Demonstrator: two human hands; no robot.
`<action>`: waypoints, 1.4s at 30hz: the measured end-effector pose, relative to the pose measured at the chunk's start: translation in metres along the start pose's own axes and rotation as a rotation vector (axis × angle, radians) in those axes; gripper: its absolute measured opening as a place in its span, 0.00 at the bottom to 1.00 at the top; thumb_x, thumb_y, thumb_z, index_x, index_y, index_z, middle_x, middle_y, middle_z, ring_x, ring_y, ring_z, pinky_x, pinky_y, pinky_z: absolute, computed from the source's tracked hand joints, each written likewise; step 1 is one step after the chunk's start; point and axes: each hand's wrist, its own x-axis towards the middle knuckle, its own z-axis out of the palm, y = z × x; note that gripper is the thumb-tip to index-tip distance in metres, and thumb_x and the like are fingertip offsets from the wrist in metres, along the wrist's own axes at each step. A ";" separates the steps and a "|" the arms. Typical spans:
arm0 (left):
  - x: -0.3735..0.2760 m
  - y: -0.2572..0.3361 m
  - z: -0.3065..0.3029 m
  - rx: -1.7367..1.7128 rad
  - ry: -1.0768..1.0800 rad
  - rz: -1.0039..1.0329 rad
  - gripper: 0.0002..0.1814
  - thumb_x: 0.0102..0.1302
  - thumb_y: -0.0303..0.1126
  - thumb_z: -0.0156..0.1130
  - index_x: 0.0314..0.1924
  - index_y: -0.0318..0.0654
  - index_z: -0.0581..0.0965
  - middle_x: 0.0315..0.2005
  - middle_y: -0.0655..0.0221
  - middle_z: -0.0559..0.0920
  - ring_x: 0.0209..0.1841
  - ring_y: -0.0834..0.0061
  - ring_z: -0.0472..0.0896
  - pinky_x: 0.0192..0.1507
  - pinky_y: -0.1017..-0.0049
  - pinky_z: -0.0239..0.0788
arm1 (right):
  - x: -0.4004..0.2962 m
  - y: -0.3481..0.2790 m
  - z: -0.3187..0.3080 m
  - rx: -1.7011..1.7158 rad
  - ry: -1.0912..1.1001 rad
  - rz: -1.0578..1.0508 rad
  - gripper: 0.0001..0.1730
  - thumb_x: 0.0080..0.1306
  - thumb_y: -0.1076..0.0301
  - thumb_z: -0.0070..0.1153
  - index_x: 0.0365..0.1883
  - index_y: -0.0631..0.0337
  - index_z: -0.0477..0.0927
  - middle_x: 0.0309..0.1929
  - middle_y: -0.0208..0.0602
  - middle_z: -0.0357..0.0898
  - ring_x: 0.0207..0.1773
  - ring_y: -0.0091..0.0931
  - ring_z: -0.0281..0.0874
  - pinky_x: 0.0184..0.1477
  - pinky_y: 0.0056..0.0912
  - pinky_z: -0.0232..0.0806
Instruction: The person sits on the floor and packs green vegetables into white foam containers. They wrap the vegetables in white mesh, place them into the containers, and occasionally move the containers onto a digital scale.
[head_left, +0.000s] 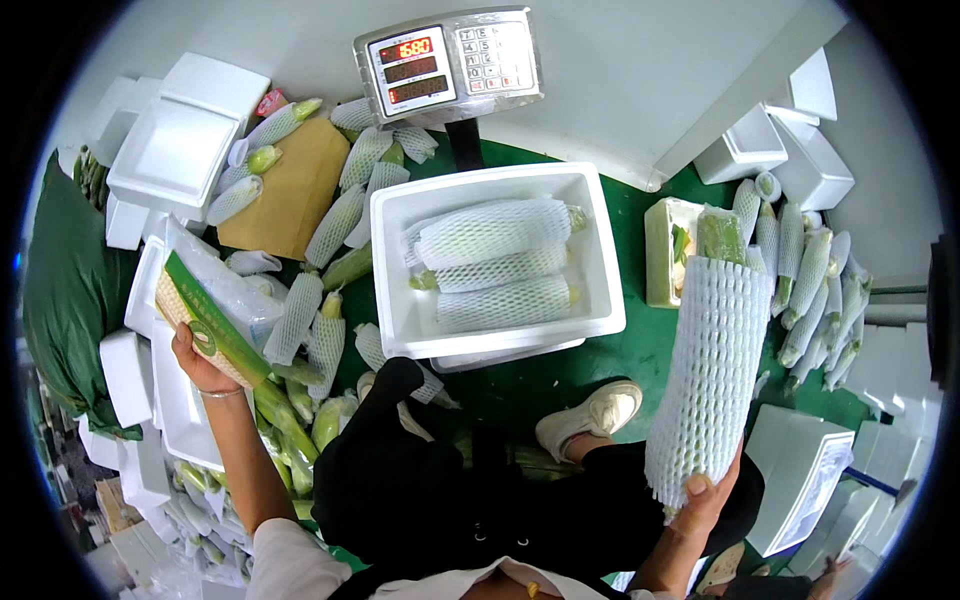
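Note:
My left hand (201, 365) holds a green and yellow printed corn package (212, 322) at the left, above a heap of corn ears. At the right, my right hand (701, 491) grips the lower end of a corn ear in a white foam net sleeve (709, 367), its green husk showing at the top. Between my hands, a white foam box (495, 344) sits on a scale, with several net-sleeved corn ears (499, 232) lying crosswise inside. The scale's lit display (450, 66) stands behind the box.
Sleeved corn ears lie around brown cardboard (289, 191) at the left, near stacked foam boxes (169, 154). More sleeved ears (817, 292) and a small open foam box (660, 262) are at the right. Part of another person's hand (831, 576) shows at the lower right.

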 end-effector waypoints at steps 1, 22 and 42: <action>-0.008 0.001 -0.009 0.017 0.057 -0.006 0.24 0.62 0.41 0.54 0.56 0.36 0.69 0.49 0.62 0.77 0.48 0.67 0.77 0.51 0.69 0.70 | 0.000 0.001 0.001 0.006 -0.017 -0.002 0.58 0.36 0.51 0.72 0.60 0.71 0.56 0.53 0.44 0.67 0.54 0.33 0.69 0.56 0.34 0.61; 0.118 -0.127 -0.170 0.798 0.414 -0.545 0.27 0.50 0.38 0.70 0.46 0.29 0.73 0.36 0.64 0.80 0.33 0.72 0.80 0.35 0.74 0.73 | 0.010 0.028 0.014 -0.435 -0.074 -0.054 0.64 0.37 0.36 0.64 0.62 0.73 0.55 0.57 0.53 0.62 0.58 0.40 0.64 0.58 0.41 0.57; 0.046 -0.250 0.164 1.640 -1.067 0.511 0.27 0.50 0.33 0.64 0.51 0.33 0.72 0.48 0.54 0.72 0.49 0.57 0.71 0.51 0.66 0.64 | 0.005 -0.038 -0.173 -0.153 0.253 -0.219 0.47 0.44 0.59 0.56 0.62 0.71 0.57 0.58 0.54 0.63 0.57 0.44 0.66 0.56 0.50 0.62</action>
